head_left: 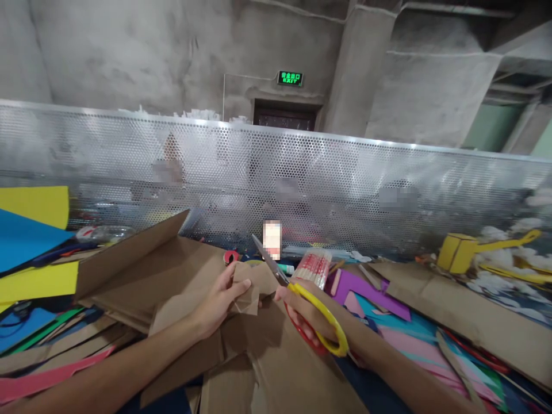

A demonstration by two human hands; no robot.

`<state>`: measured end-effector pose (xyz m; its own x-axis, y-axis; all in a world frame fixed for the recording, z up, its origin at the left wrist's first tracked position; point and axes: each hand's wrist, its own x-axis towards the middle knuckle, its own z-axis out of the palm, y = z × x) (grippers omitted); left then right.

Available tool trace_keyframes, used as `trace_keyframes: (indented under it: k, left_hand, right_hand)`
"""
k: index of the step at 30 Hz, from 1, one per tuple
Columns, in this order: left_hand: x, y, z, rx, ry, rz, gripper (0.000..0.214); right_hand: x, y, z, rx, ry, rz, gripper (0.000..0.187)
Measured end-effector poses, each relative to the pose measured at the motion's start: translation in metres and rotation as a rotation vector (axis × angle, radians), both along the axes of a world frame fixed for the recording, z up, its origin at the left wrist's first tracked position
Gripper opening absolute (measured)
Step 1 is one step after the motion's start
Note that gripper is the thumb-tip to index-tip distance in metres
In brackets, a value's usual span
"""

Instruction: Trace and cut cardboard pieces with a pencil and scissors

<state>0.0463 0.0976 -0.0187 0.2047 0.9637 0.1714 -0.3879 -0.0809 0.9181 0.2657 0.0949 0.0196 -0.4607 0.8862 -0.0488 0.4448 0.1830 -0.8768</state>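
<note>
My left hand pinches a small piece of brown cardboard between thumb and fingers. My right hand is closed around a pair of scissors with one yellow and one red handle loop. The scissors' blades point up and away, to the left, beside the cardboard piece. Whether they touch it I cannot tell. Below both hands lies a larger sheet of cardboard.
A folded cardboard sheet rises at left, near yellow paper. Wrapped sticks, purple paper and a long cardboard strip lie at right. A yellow box shape stands farther right. A perforated metal panel closes off the back.
</note>
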Motion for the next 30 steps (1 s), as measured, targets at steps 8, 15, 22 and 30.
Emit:
trace_keyframes:
  k: [8,15,22,30]
  left_hand:
    - [0.001,0.001,-0.001,0.152,0.275,0.012,0.042]
    - [-0.003,0.002,-0.005,0.382,0.566,0.07,0.022]
    - [-0.004,0.003,-0.007,0.306,0.484,0.098,0.038]
    - [-0.001,-0.005,0.003,0.147,0.275,-0.087,0.042]
  right_hand:
    - [0.001,0.012,0.005,0.115,0.123,-0.019,0.038]
    - [-0.002,0.007,0.001,0.032,0.118,0.053,0.04]
    - [-0.007,0.003,0.003,0.006,0.158,0.059,0.039]
    - [-0.011,0.001,0.004,0.074,0.299,-0.019,0.046]
